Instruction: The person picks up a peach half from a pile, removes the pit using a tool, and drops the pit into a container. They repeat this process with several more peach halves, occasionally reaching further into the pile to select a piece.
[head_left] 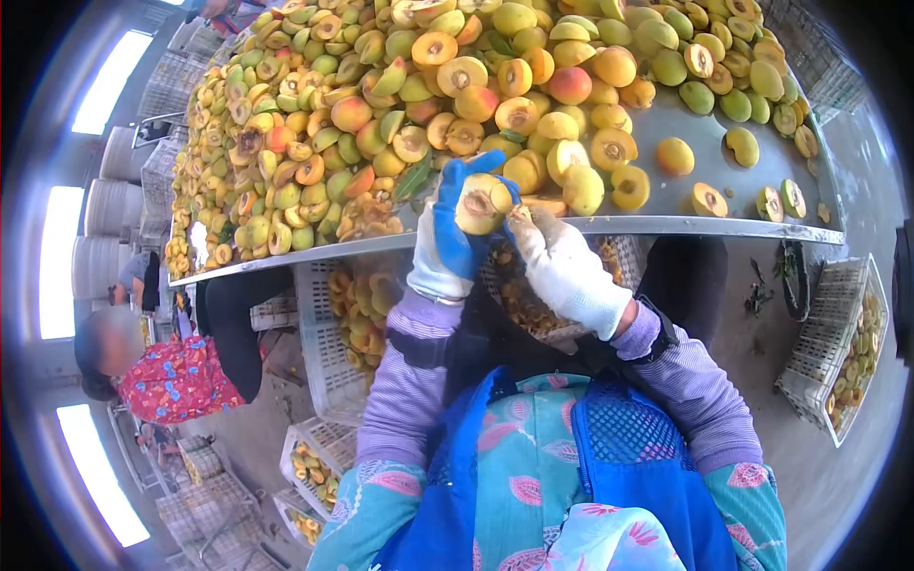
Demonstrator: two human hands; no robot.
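One held fruit (481, 206): pale yellow flesh facing the camera, kinda rough, with a brownish hollow in it, and yellow skin round the side
Fruit's spot: up in the left hand, right by the near edge of the metal table (700, 143)
Left hand (447, 233): white glove with blue on the palm and fingers, wrapped round that fruit
Right hand (565, 269): mostly white glove, fingers bunched narrow at the fruit's right side, small brownish-orange bit at the tips; can't tell if it's actually pinched
Fruit pile (314, 124): tons of halves and whole-looking ones, green through yellow to orange-red, lots with brown centers, heaped on the left and thinning out to the right
Green leaf (413, 180): lying in the pile, just left of the left hand
Scrap basket (560, 333): below the hands, brown and orange bits inside
Left crate (319, 328): partly under the table, yellow-orange pieces in it
Right crate (812, 381): on the floor, greenish-yellow pieces inside
Other person (181, 381): red floral top, off to the left
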